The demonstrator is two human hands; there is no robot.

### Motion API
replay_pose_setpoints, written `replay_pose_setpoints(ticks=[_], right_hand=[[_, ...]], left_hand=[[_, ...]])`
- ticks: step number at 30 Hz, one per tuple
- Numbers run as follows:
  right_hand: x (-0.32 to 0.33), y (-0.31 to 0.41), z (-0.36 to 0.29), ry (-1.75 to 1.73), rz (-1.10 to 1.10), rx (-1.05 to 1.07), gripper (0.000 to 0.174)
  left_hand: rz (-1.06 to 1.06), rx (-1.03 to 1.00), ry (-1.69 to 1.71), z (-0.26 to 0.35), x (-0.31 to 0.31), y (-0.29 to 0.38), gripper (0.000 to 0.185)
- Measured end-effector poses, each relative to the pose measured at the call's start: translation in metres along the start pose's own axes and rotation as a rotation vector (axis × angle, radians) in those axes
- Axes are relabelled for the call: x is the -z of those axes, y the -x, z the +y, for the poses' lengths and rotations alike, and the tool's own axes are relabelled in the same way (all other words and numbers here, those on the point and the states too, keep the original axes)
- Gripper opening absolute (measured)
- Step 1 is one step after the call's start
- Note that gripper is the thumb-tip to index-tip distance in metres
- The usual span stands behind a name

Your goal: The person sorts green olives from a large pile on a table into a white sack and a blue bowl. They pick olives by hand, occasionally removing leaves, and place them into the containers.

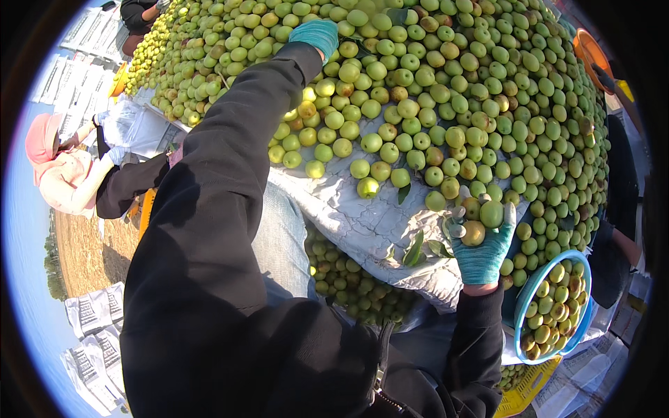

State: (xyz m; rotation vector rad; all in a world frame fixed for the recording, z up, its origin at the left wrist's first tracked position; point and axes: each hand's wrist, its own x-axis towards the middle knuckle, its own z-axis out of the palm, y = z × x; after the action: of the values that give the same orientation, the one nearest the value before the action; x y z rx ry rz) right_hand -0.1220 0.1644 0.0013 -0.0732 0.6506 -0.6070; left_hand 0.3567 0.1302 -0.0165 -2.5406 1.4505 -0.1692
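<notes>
A large heap of small green fruits (418, 78), seemingly jujubes, some with brown patches, covers a pale cloth sheet (339, 193). My left hand (316, 39), in a teal knit glove, reaches across to the far part of the heap. Its fingers are hidden, so its grip cannot be told. Palm up, my right hand (483, 251) wears a matching glove with greyish fingertips. It cradles a yellow-brown fruit (473, 233), a green fruit (492, 214) and another fruit (472, 208) behind them. Loose leaves (414, 251) lie just left of that hand.
To the right stands a light-blue basin (518, 326) of browned fruits, above a yellow crate (530, 392). More fruits (355, 285) sit below the sheet's edge. A seated person (68, 167) is at left, near stacked white printed packages (96, 334). An orange basin (590, 55) is at far right.
</notes>
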Motion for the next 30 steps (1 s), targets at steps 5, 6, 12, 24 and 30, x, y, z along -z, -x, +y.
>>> replay_pose_setpoints(ticks=[5,6,12,24,30], right_hand=[[0.001,-0.001,0.0,0.029,-0.054,-0.012,0.045],[0.0,-0.002,0.001,0.024,-0.058,-0.023,0.045],[0.002,-0.003,0.005,0.022,-0.063,-0.061,0.046],[0.013,-0.01,0.011,0.107,0.054,-0.013,0.047],[0.012,-0.009,0.007,0.005,-0.044,-0.054,0.045]], left_hand=[[-0.158,0.215,0.13,0.012,0.007,-0.018,0.052],[0.019,-0.038,0.243,0.007,0.011,-0.009,0.054],[-0.431,0.222,1.361,0.047,0.033,0.029,0.043],[0.016,-0.279,1.035,0.242,0.037,0.032,0.076],[0.123,-0.656,1.029,0.264,0.077,0.11,0.084]])
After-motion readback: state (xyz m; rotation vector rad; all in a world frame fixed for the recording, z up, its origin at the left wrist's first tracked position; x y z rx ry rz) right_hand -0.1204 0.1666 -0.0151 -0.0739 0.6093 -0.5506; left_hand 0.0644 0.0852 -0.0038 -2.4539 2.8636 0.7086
